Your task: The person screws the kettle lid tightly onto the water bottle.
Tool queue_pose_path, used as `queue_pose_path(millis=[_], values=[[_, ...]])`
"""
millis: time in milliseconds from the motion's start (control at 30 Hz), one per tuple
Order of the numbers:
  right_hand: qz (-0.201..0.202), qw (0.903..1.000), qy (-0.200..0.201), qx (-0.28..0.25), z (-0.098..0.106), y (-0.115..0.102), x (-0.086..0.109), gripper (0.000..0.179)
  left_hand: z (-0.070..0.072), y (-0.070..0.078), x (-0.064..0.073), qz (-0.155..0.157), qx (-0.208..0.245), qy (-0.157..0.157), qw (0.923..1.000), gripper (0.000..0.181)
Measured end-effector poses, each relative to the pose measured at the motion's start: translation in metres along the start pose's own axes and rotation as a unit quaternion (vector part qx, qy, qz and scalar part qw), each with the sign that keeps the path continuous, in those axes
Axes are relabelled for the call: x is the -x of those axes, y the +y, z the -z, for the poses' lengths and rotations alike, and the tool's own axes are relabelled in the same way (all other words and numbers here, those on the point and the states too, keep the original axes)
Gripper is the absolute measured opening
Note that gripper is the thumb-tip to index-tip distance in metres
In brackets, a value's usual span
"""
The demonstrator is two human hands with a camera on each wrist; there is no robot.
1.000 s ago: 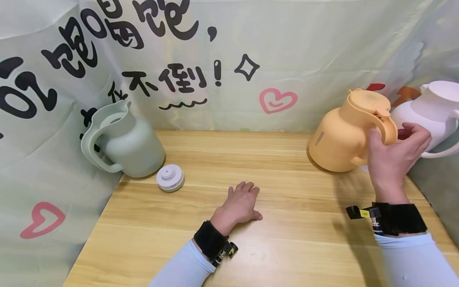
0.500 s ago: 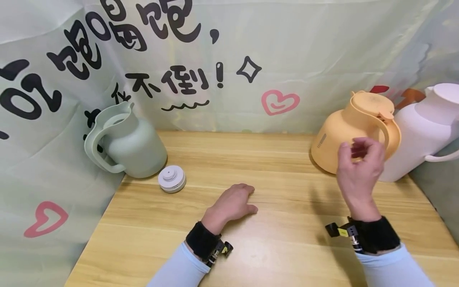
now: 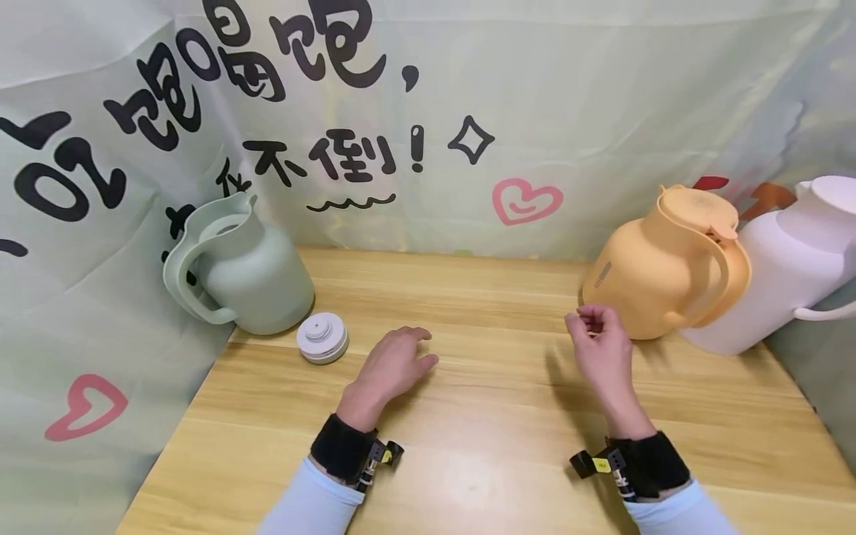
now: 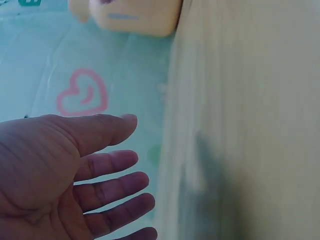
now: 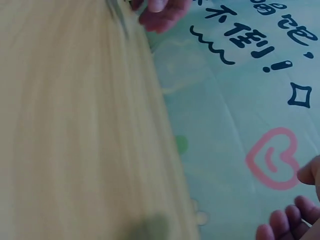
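Observation:
Over the middle of the table my left hand (image 3: 389,362) hovers with relaxed fingers and nothing in it; the left wrist view shows its fingers (image 4: 115,192) spread apart. Nearest to it is a white, round, stepped lid (image 3: 322,338), lying beside a pale green jug (image 3: 261,275) that stands at the left with its top uncovered. My right hand (image 3: 604,351), fingers loosely bent around nothing, is just in front of an orange thermos jug (image 3: 625,279) with its lid on. In the right wrist view the thumb and fingertips (image 5: 280,225) are apart.
A lavender jug (image 3: 782,260) stands at the far right, close behind the orange one. A printed cloth (image 3: 414,215) with black lettering and pink hearts hangs along the back and sides of the wooden table (image 3: 468,461).
My right hand has left the orange jug's handle and come left and down toward the table. My left hand has shifted left, nearer the white lid. The jugs stay put.

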State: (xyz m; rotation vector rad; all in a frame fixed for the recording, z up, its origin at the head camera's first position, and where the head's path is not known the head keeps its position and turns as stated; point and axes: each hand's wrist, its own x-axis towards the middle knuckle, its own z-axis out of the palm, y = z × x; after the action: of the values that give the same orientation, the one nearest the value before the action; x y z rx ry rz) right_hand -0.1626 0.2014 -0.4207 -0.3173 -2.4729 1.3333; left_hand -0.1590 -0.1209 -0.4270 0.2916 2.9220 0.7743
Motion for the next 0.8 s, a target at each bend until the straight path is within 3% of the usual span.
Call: queue_pose_path(millis=[233,333,467,633,700,800], values=[[-0.026,0.9949,-0.094,0.025,-0.011,0.016,0.008,0.041,0.036,-0.014,0.009,0.036,0.031,0.053,0.9974,0.042],[-0.022,0.9923,-0.12,0.024,-0.016,0.022,0.01,0.039,0.059,-0.02,0.015,0.049,0.041,0.106,0.9923,0.036],[-0.021,0.9882,-0.151,0.008,-0.021,0.026,0.01,0.036,0.089,-0.03,0.024,0.073,0.055,0.183,0.9788,0.027],[-0.011,0.9852,-0.168,0.031,-0.025,0.026,0.008,0.034,0.12,-0.044,0.038,0.114,0.088,0.278,0.9498,0.022],[-0.004,0.9842,-0.17,0.049,-0.025,0.026,0.007,0.033,0.131,-0.05,0.044,0.128,0.094,0.327,0.9316,0.021],[0.0,0.9813,-0.182,0.063,-0.026,0.027,0.006,0.034,0.142,-0.064,0.052,0.135,0.094,0.408,0.8982,0.019]])
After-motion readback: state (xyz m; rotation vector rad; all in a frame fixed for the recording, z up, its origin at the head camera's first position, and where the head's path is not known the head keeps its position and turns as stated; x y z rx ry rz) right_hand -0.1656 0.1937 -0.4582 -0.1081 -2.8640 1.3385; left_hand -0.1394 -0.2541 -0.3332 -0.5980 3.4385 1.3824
